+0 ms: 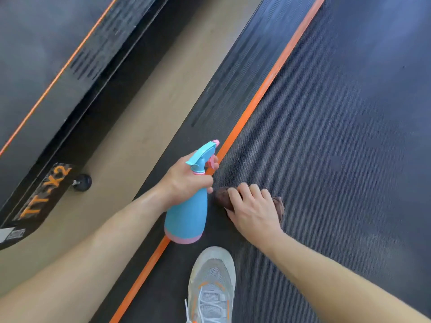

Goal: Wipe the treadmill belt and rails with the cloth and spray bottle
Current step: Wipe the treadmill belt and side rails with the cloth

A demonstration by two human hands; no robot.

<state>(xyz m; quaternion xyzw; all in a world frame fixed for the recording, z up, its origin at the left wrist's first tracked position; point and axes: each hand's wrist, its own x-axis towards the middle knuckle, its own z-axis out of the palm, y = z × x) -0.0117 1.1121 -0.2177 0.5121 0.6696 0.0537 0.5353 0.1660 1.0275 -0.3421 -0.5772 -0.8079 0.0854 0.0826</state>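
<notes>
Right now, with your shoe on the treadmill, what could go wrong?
1. The grey and orange sneaker stands on the dark textured treadmill belt just behind the brown cloth. A sprayed belt could be slippery, and the sole may dirty wiped parts.
2. The left hand grips the blue plastic spray bottle with a finger at its pink trigger, close to the right hand on the cloth. A bump could fire spray by accident.

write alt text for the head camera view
A person's right hand holds a brown cloth on a treadmill belt while the left hand holds a blue spray bottle by the orange-edged rail. A grey shoe stands on the belt.
</notes>
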